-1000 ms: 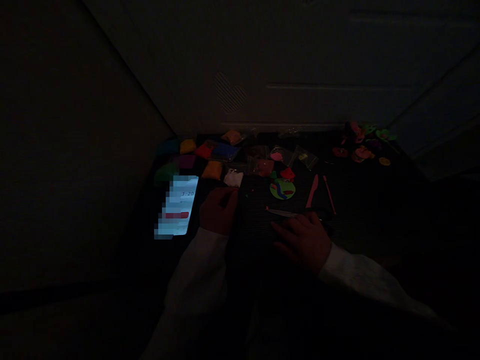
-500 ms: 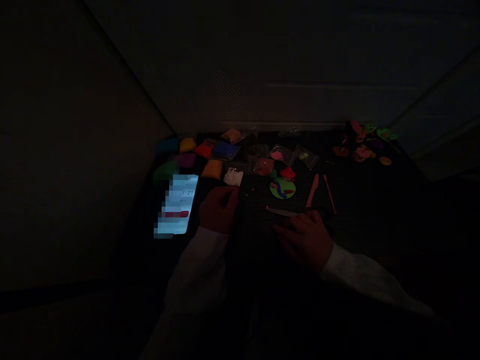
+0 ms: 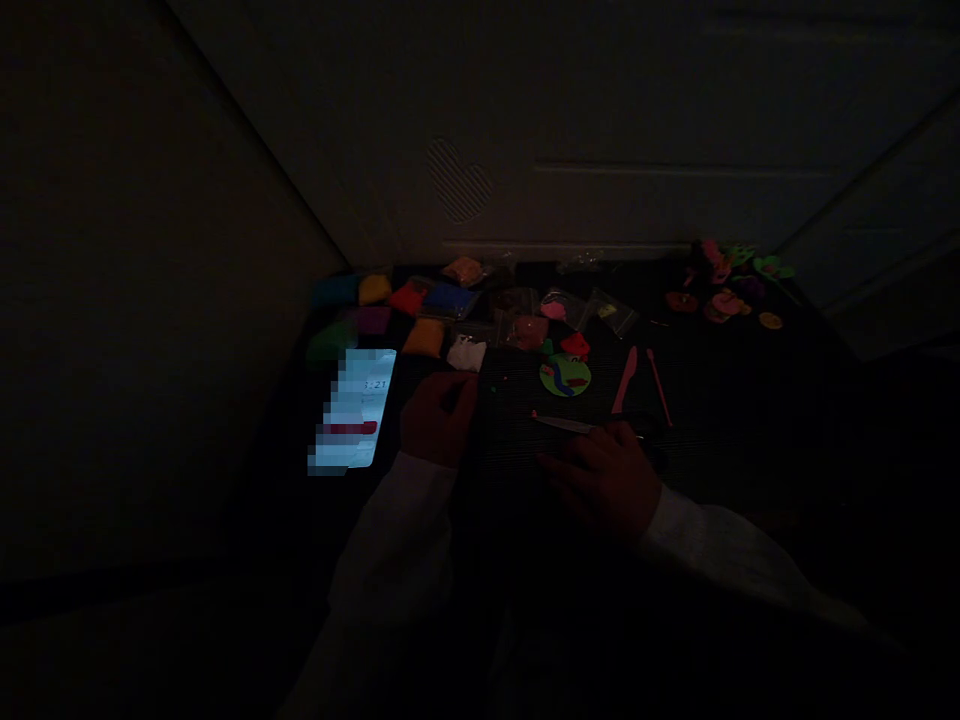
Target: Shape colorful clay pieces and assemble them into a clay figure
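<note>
In the dim head view, my left hand point(image 3: 439, 420) rests on the dark table with its fingers curled closed. What they hold, if anything, is hidden. A white packet point(image 3: 466, 354) lies just beyond those fingers. My right hand point(image 3: 604, 480) lies palm down with fingers stretched to the left, beside a pair of scissors point(image 3: 562, 425) whose blades point left and whose handles are lost in the dark. A tiny pink bit point(image 3: 534, 413) sits at the blade tip. Further back is a round green clay disc point(image 3: 565, 376) with blue and red pieces on it.
A lit phone point(image 3: 367, 410) lies left of my left hand. Several coloured clay packets point(image 3: 424, 338) line the back of the table. A pink plastic knife point(image 3: 625, 380) and a thin pink stick point(image 3: 660, 388) lie to the right. Clay figures point(image 3: 726, 305) stand at the back right.
My right hand has shifted slightly left and toward me. My left hand has barely moved. The scene looks a little darker.
</note>
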The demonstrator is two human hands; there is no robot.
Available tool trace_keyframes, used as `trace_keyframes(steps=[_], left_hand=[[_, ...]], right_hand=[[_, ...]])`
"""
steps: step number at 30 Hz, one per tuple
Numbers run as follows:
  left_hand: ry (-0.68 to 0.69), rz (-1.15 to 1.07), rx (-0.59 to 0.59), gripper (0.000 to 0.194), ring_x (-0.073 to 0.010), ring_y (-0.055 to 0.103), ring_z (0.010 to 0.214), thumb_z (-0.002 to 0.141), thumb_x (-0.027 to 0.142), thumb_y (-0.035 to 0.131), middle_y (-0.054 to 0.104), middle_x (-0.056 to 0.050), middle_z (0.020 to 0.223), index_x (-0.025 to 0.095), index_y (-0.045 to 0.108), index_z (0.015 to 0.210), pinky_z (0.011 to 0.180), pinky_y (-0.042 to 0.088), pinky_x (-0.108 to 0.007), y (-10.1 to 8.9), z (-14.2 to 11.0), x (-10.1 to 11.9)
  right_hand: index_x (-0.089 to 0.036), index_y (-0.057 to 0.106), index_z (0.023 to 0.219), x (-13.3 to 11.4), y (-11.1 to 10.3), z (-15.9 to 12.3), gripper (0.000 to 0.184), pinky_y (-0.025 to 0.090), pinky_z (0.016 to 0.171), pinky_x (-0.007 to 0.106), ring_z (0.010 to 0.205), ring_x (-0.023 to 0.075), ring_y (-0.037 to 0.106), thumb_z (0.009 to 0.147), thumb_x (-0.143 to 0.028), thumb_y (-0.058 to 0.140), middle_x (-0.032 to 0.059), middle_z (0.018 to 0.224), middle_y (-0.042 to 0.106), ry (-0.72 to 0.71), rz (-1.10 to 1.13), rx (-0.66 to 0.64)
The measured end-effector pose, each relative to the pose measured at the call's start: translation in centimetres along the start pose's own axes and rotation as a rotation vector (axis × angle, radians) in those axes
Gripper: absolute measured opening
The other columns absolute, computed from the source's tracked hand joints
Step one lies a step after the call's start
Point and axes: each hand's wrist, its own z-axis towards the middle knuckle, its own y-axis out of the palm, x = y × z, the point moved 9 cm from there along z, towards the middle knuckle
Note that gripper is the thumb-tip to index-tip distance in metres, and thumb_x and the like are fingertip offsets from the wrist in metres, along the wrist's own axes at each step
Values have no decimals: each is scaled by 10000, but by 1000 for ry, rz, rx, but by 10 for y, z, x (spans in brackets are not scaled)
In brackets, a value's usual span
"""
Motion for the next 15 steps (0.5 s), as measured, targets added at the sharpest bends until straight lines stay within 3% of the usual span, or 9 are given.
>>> trace_keyframes(steps=[9, 15], left_hand=[[-10, -2, -1, 202, -142, 568, 754, 743, 295, 509, 630, -33, 806, 158, 635, 821, 693, 443, -264, -1, 0, 0], [-15, 0, 0, 194, -132, 563, 729, 742, 303, 506, 625, -18, 784, 174, 633, 812, 667, 441, -256, -1, 0, 0]], right_hand=[[-237, 541, 1095, 11, -8, -4, 296, 246, 713, 353, 766, 151, 442, 826, -272, 422, 24, 853, 577, 57, 109, 91], [-243, 550, 1080, 11, -6, -4, 294, 237, 711, 357, 765, 157, 434, 806, -266, 445, 22, 852, 577, 38, 81, 65]])
